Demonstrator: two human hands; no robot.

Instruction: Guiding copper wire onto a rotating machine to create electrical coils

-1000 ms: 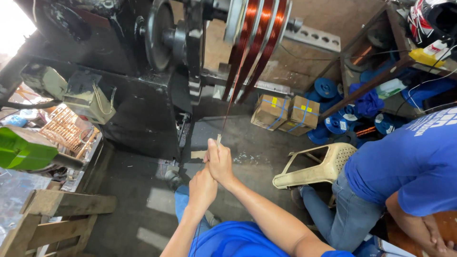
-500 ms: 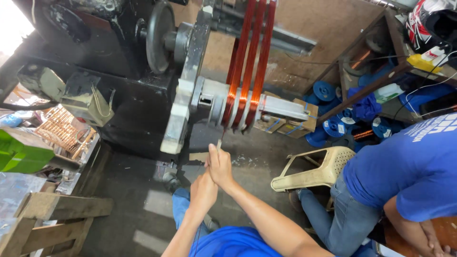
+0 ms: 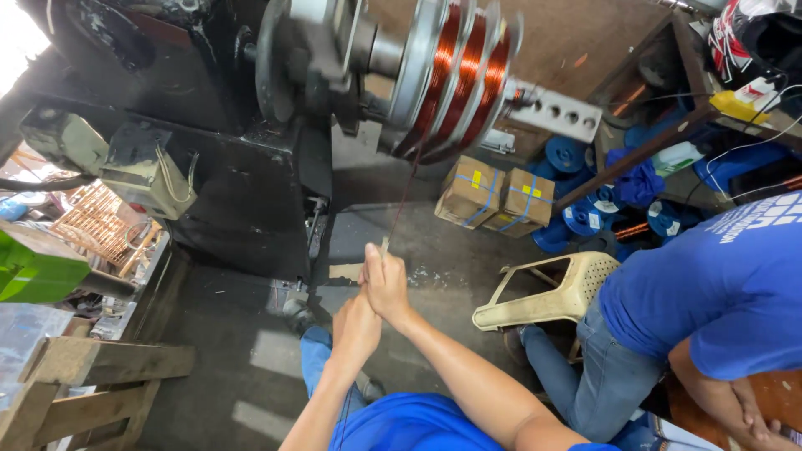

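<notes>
Where the thin copper wire [image 3: 407,188] runs down from the winding former to the hands, it is seen as a single fine reddish strand, drawn taut and nearly upright. Item: copper wire, judged light, pliable and smooth-coated, so liable to slip through a loose grip and to kink or snap if jerked; best taken between fingertips a little below the former, as is done here. Its upper end is lost among the turns already laid on the winding former [image 3: 455,79], a three-grooved metal drum filled with bright copper coils, mounted on the dark winding machine [image 3: 251,125]. Its lower end is met at the right hand [image 3: 386,284], which is pinched shut on the strand with fingertips raised. The left hand [image 3: 355,327] is held just below and touching the right, curled closed; whether the strand passes through it cannot be told. Both hands are set well below the former and slightly to its left, over the concrete floor [image 3: 434,250].

Also noted: two cardboard boxes [image 3: 493,196] under the former; blue spools [image 3: 576,188] behind them; a cream plastic stool [image 3: 547,288]; a second person in a blue shirt [image 3: 718,284] at the right edge.
</notes>
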